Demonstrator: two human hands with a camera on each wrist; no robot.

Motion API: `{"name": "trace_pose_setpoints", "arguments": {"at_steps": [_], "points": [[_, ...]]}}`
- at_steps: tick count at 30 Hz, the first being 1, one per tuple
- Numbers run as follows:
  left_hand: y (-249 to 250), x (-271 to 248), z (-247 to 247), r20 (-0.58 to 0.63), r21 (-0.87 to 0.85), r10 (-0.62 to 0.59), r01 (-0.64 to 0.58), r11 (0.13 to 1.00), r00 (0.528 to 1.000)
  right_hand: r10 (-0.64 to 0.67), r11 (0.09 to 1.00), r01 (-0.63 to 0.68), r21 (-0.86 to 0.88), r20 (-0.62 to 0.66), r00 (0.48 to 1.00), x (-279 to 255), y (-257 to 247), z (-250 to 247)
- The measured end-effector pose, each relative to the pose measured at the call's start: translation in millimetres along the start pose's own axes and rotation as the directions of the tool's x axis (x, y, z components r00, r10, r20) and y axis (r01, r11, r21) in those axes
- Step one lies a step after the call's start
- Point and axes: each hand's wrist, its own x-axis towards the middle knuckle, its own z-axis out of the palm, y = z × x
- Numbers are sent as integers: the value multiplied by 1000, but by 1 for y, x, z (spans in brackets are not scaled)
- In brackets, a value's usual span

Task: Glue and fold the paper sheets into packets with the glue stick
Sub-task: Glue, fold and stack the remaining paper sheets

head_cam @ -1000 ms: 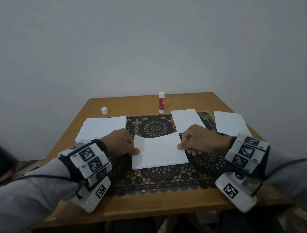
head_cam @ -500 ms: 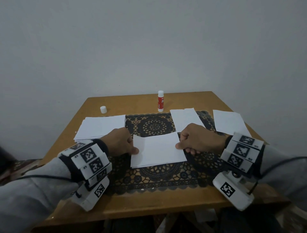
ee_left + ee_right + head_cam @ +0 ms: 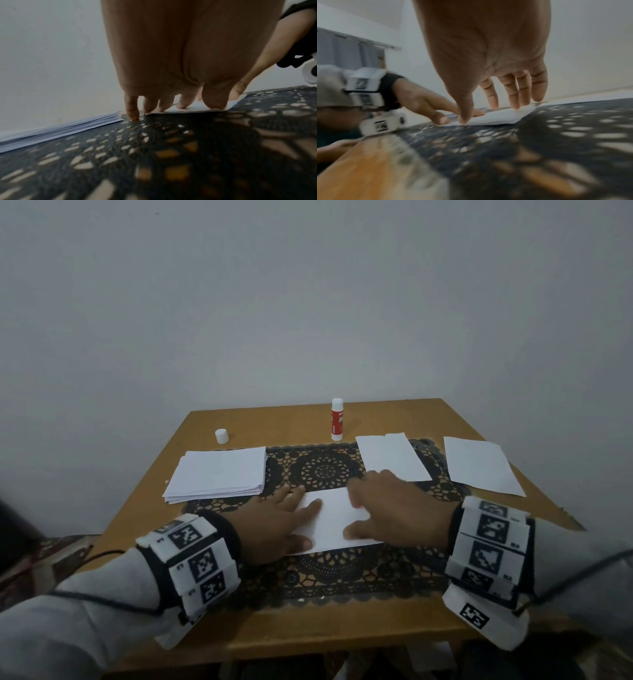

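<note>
A white paper sheet (image 3: 334, 518) lies on the black lace mat (image 3: 325, 467) at the table's middle. My left hand (image 3: 294, 522) lies flat on its left part, fingers straight and pressing down. My right hand (image 3: 363, 513) presses its right part, fingers spread. In the left wrist view several fingertips (image 3: 181, 104) rest on the paper (image 3: 193, 108) and the little finger touches the mat. The right wrist view shows the thumb and fingers (image 3: 513, 97) on the paper (image 3: 496, 116). The red glue stick (image 3: 337, 419) stands upright and uncapped at the back.
A stack of white sheets (image 3: 219, 474) lies at the left, and the white cap (image 3: 221, 436) stands behind it. Two white paper pieces (image 3: 392, 457) (image 3: 479, 465) lie at the right. The wooden table (image 3: 342, 628) ends close in front of my wrists.
Both hands were curled at the sheet's side edges. They have opened and slid inward, and now lie flat on the paper.
</note>
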Motion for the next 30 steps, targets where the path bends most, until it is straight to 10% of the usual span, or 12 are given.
{"name": "trace_pose_setpoints", "arguments": {"at_steps": [16,24,30], "points": [[2,1,-2,83,-51,-50,54,997,995,127,991,-111,-81,229,965,-1,25,-6],[6,-2,-5,84,-38,-58,61,997,995,-198,965,252,-73,430,881,-17,-34,11],[6,-2,-6,93,-49,-60,65,997,994,-16,992,62,-107,385,923,9,-5,0]]}}
